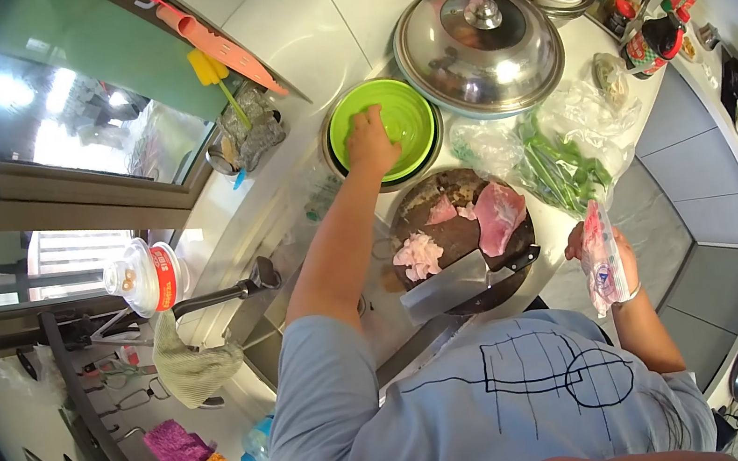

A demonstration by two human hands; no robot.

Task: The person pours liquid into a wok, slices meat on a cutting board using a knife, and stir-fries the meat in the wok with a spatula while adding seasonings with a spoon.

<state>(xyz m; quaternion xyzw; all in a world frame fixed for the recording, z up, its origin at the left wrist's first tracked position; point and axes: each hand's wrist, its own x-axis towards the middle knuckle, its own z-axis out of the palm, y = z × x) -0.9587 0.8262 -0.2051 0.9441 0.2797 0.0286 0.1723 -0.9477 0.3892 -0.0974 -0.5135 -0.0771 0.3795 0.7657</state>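
Observation:
My left hand (371, 143) reaches into a green bowl (410, 121), its fingers bent at the inside and what they touch partly hidden. On the right, my right hand (627, 265) is closed around a plastic bag (599, 259) with pink and red print. Between my arms lies a round dark chopping board (444, 229). It carries a large piece of pink meat (501, 217), small bits near it, and a pile of cut pale pieces (418, 256). A cleaver (445, 288) rests across the board's near edge, its black handle pointing right.
A large lidded pan (480, 50) stands behind the board. Leafy greens (562, 161) in clear plastic lie to the right. Bottles and jars (620, 2) fill the back right corner. A sink faucet (227, 293) with a cloth (184, 360) is at the left.

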